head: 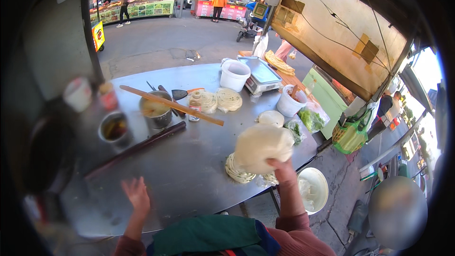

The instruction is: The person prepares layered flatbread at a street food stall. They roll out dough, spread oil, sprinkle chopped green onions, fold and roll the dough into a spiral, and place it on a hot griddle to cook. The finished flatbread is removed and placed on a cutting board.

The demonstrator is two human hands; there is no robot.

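My right hand grips the near edge of a large pale lump of dough, blurred and raised above the right part of the steel table. Coiled dough with green flecks sits just below it, partly covered from sight. Beyond the lump rests a smaller rounded, pale piece that looks like dough. My left hand hovers over the near left of the table with fingers apart, holding nothing. A dark rolling pin lies diagonally ahead of it. Two flattened dough coils rest farther back.
A wooden stick lies across a metal pot, near a bottle and spatula. At the back stand a white bucket, a scale and a sauce tub. Bagged greens sit right; a bucket stands below.
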